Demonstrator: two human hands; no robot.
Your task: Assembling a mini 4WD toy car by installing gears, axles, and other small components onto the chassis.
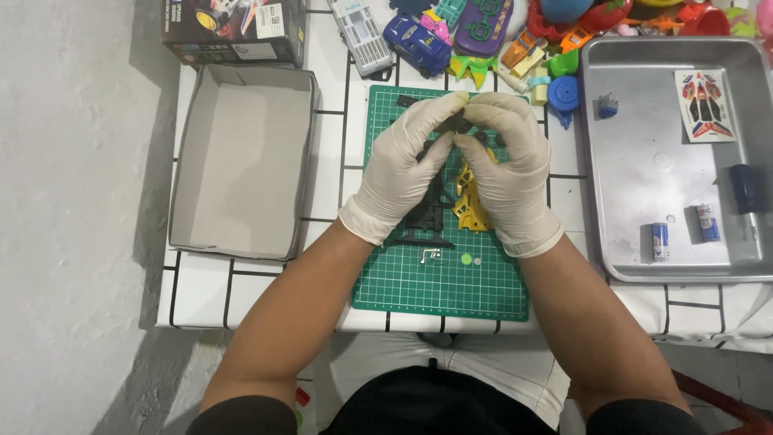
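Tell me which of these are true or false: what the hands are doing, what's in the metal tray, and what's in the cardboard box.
1. Both hands wear pale gloves. True: the left hand and right hand are gloved.
2. The hands pinch a small dark part together above the green cutting mat. True.
3. The cardboard box is full of toys. False: it shows only its bare inside.
4. The metal tray holds two small batteries and a sticker sheet. True.
5. The yellow plastic piece lies in the tray. False: it lies on the mat, under the right hand.
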